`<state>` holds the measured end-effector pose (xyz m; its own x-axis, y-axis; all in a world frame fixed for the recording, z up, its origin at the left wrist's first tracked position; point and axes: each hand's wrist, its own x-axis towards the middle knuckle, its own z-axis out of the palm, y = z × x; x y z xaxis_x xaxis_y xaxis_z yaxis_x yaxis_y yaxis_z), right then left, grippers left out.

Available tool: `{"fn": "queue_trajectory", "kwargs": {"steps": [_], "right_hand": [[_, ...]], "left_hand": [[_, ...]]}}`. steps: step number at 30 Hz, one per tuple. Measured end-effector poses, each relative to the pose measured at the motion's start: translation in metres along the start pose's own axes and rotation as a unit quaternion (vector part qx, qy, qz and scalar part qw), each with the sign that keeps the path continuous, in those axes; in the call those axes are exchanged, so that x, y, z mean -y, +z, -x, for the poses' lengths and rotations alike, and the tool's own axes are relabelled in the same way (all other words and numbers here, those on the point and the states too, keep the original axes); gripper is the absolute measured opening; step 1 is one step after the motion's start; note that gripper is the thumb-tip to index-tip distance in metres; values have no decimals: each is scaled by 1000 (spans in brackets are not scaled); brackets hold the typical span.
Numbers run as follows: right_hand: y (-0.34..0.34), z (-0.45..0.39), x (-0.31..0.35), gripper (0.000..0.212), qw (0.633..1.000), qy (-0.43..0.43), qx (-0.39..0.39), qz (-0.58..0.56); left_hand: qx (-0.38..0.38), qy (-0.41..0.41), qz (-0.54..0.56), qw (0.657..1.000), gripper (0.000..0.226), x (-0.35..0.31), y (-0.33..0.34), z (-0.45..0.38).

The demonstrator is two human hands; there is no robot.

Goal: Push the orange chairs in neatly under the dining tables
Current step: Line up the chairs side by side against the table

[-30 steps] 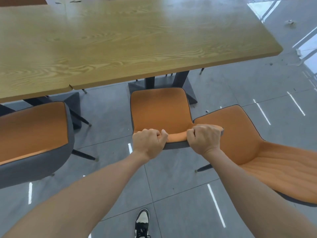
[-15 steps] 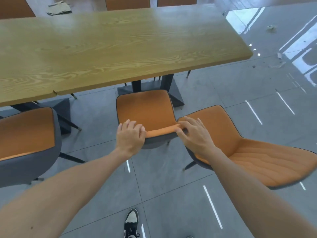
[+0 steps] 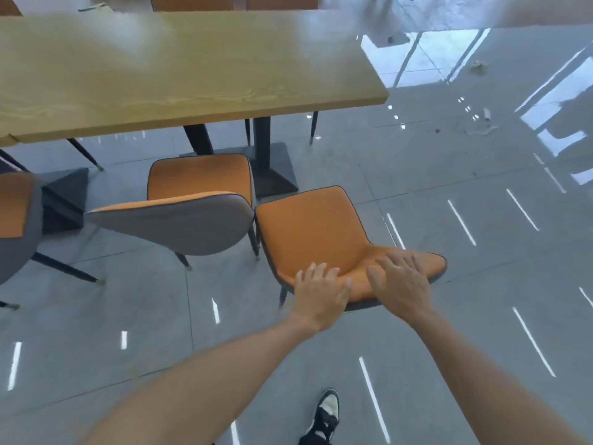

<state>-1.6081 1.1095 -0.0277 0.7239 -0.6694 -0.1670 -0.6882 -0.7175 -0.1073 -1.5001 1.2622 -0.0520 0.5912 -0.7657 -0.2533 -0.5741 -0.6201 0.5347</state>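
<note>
Both hands rest on the top edge of the right chair's (image 3: 313, 231) backrest: left hand (image 3: 321, 292) and right hand (image 3: 399, 284), fingers extended flat, not clenched. This chair stands clear of the table (image 3: 192, 69), beside a second chair (image 3: 199, 184) at the table's near edge.

The nearest orange chair (image 3: 316, 234) stands clear of the worktop (image 3: 192, 75), beyond its right end, orange-padded with dark piping and a grey shell, turned at an angle to the worktop's edge. Just left of it a second chair (image 3: 199, 200) faces the worktop squarely, grey back toward the camera, seat near the dark pedestal. A third chair (image 3: 16, 216) shows partly at the left edge.
</note>
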Motion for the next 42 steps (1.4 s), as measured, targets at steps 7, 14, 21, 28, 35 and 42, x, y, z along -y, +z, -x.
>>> {"fn": "queue_trajectory", "kwargs": {"steps": [7, 14, 21, 28, 35, 42], "right_hand": [[23, -5, -39, 41, 993, -112, 4, 39], [46, -23, -45, 37, 977, -159, -142, -27], [41, -75, -36, 40, 974, -160, -161, -27], [31, -149, -16, 38, 977, -145, -155, -21], [20, -222, 6, 37, 980, -127, -149, -21], [18, -255, 16, 36, 980, -126, -154, -21]], "left_hand": [[-79, -96, 14, 992, 48, -41, 57, 3], [-153, -35, -3, 988, 42, -28, 60, -21], [-140, -33, -9, 990, 44, -20, 38, -70], [-139, -16, -13, 990, 44, -2, 6, -143], [-136, -16, -12, 990, 43, 13, -29, -213], [-128, -9, -18, 992, 44, 23, -47, -246]]}}
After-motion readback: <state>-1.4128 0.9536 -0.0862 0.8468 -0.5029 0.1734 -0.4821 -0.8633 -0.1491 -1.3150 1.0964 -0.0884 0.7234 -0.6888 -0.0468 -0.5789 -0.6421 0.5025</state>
